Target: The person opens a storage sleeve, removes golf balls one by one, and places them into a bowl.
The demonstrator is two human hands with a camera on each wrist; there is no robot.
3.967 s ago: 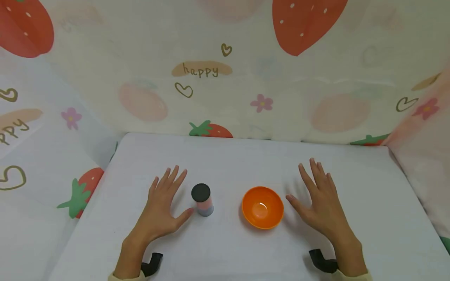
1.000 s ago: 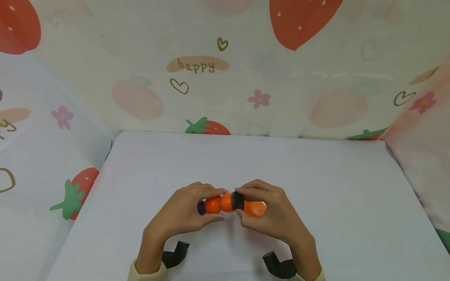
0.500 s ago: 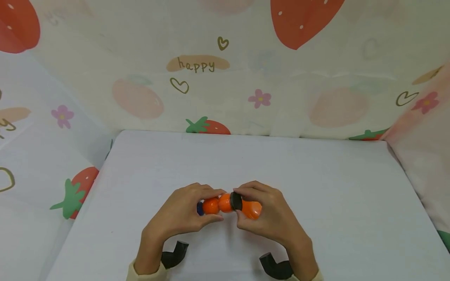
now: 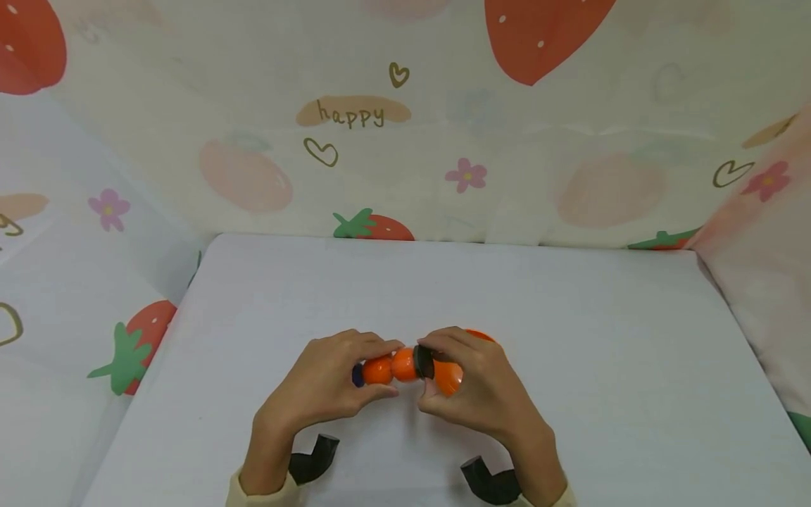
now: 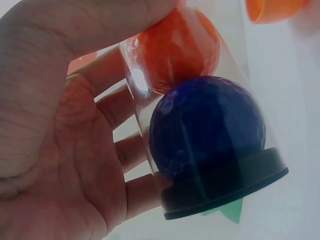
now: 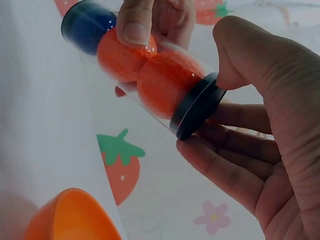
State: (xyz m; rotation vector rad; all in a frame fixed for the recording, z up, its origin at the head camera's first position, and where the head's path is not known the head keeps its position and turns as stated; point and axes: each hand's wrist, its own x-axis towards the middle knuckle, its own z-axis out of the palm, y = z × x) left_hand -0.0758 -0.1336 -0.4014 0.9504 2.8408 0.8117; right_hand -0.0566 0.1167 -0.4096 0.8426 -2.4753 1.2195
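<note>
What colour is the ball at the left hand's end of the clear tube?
That ball is dark blue; the left wrist view shows it best.

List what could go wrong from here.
Spill: the right grip pinches a black cap; if it pops off, the balls may roll out across the table.
Slip: the clear tube is held in the air, so it could drop if the left grip loosens.
Knock: the orange bowl sits close by and could get bumped.

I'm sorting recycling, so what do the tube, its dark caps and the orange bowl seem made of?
Tube: probably clear plastic, glossy; balls show through, highlights streak it. Dark caps: likely plastic, satin; opaque, faint sheen. Orange bowl: probably plastic, possibly glazed ceramic; smooth, even colour, soft shine.
</note>
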